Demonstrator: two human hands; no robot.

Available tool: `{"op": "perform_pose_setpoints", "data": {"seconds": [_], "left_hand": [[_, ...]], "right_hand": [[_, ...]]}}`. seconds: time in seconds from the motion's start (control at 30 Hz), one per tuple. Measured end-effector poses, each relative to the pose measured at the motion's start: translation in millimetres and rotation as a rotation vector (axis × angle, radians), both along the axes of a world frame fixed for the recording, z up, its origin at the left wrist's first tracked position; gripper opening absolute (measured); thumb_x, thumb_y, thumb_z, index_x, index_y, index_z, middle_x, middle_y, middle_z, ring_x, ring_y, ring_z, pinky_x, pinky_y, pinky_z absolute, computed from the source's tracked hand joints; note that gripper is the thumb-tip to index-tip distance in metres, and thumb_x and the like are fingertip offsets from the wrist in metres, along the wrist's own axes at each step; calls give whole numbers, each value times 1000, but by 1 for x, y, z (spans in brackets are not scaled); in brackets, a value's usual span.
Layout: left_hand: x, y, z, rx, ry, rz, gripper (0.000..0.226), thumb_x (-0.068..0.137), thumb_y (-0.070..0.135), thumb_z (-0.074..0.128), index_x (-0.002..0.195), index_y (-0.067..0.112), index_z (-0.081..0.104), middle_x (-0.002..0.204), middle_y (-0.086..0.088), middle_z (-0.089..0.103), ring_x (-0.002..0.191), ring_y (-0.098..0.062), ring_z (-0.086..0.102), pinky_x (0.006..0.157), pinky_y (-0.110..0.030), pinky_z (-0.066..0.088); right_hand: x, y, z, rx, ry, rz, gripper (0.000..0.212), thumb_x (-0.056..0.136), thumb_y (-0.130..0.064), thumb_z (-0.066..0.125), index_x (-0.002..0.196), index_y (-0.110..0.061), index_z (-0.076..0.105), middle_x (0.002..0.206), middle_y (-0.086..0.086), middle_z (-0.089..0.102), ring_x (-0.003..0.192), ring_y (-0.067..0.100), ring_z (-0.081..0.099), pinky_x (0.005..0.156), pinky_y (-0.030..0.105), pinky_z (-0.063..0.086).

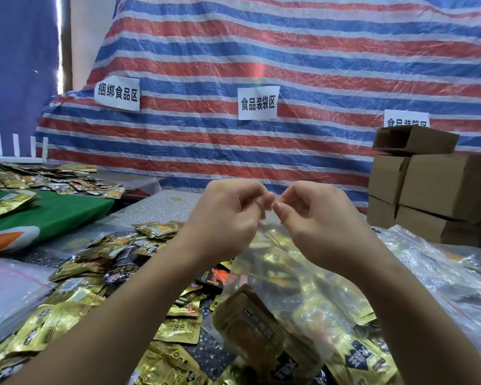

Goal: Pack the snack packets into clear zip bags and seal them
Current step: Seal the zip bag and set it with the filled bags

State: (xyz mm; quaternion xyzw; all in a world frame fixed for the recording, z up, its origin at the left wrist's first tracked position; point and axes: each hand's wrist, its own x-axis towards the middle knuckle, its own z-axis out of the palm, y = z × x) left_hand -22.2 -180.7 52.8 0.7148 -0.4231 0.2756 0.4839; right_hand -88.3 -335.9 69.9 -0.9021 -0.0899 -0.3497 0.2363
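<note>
A clear zip bag (286, 290) full of gold and black snack packets hangs upright in front of me. My left hand (228, 215) and my right hand (314, 215) are raised side by side and pinch its top edge between thumb and fingertips, their tips almost touching at the middle. The strip they pinch is mostly hidden behind my fingers. Loose gold snack packets (75, 309) lie heaped on the table below and to the left.
Filled clear bags (439, 270) lie at the right, flat empty zip bags (9, 284) at the left. Cardboard boxes (433, 187) stand stacked at the back right. A green cloth (56, 212) with more packets covers the far left. A striped tarp hangs behind.
</note>
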Motion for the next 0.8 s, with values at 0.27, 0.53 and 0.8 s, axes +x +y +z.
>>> {"op": "perform_pose_setpoints", "data": {"seconds": [0.27, 0.53, 0.8], "left_hand": [[-8, 3, 5, -145, -107, 94, 25, 96, 16, 61, 73, 9, 68, 61, -6, 61, 57, -26, 57, 53, -46, 44], [-1, 6, 4, -240, -107, 217, 28, 97, 19, 60, 74, 6, 68, 62, -6, 62, 56, -21, 53, 52, -44, 40], [11, 11, 3, -306, -50, 263, 27, 98, 21, 59, 72, 14, 67, 60, -5, 60, 54, -21, 50, 49, -35, 36]], "right_hand": [[-8, -3, 9, 10, -32, 36, 19, 94, -34, 64, 76, -31, 61, 70, -13, 62, 74, -1, 58, 55, 15, 42], [-4, -5, 7, 30, -17, 48, 22, 95, -30, 64, 73, -29, 61, 68, -11, 64, 75, 1, 59, 58, 17, 46], [0, -11, 6, 23, 6, -25, 23, 95, -33, 64, 73, -27, 61, 71, -11, 64, 73, 3, 58, 62, 21, 45]]}}
